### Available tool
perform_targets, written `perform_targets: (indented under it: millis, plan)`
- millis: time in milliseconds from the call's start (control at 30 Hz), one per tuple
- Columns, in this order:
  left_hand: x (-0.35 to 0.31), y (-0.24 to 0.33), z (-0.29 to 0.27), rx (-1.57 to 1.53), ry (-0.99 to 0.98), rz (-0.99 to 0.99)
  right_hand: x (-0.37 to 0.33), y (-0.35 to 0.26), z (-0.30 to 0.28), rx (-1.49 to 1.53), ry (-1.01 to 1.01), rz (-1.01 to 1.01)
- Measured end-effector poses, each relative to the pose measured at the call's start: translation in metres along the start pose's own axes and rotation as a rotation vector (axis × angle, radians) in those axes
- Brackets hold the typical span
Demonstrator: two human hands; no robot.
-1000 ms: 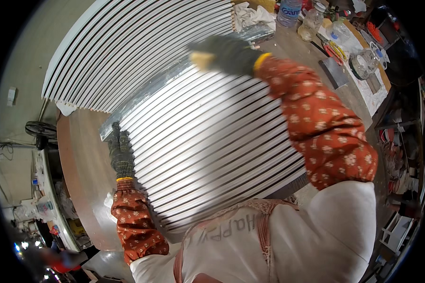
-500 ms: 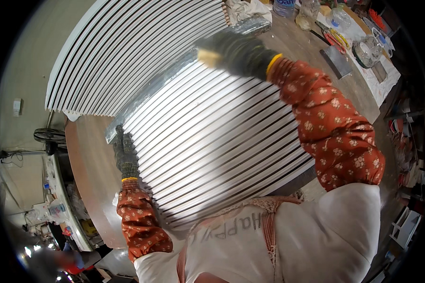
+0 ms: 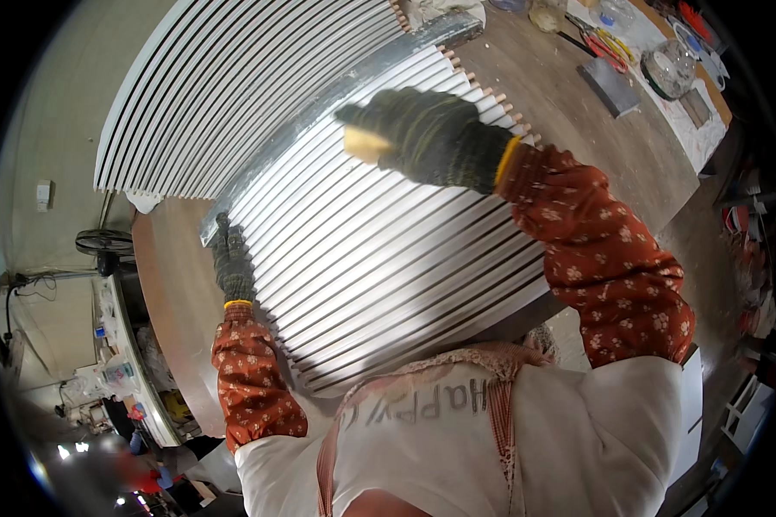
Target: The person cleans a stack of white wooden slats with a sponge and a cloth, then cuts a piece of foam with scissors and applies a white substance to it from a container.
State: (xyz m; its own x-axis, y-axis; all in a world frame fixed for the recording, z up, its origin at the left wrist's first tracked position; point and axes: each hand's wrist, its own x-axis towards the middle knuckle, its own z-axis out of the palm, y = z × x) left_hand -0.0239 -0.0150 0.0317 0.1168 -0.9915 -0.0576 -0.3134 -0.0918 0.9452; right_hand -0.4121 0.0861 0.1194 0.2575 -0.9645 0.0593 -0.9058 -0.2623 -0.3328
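A row of white-painted rods lies side by side on the brown table, bare wooden tips showing at the right ends. My right hand, in a dark knit glove, is closed around a pale yellow block over the upper rods. Whether the block is a sponge or something harder I cannot tell. At the rods' left ends my left hand, also gloved, lies with fingers stretched out against the edge. A grey metal bar runs along the far side of this row.
Beyond the bar sits a second row of white rods. At the right of the table are a grey block, red-and-yellow-handled tools and a clear plastic container. A black fan stands at the left.
My right hand has come slightly nearer with the yellow block, uncovering more wooden tips at the upper right. My left hand stays at the rods' left ends. The whole view has shifted a little.
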Motion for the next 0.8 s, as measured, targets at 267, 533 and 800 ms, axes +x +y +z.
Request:
perform_targets:
  millis: [267, 533, 800]
  plan:
    - [-0.009, 0.017, 0.016, 0.065, 0.004, 0.041, -0.053, 0.145, 0.002, -0.182, 0.424, 0.292]
    - [0.002, 0.009, -0.017, 0.438, 0.016, 0.255, -0.073, 0.036, 0.014, -0.017, 0.534, 0.217]
    - [-0.146, 0.062, -0.027, 0.951, -0.144, 0.97, -0.122, 0.097, 0.016, -0.242, 0.616, 0.353]
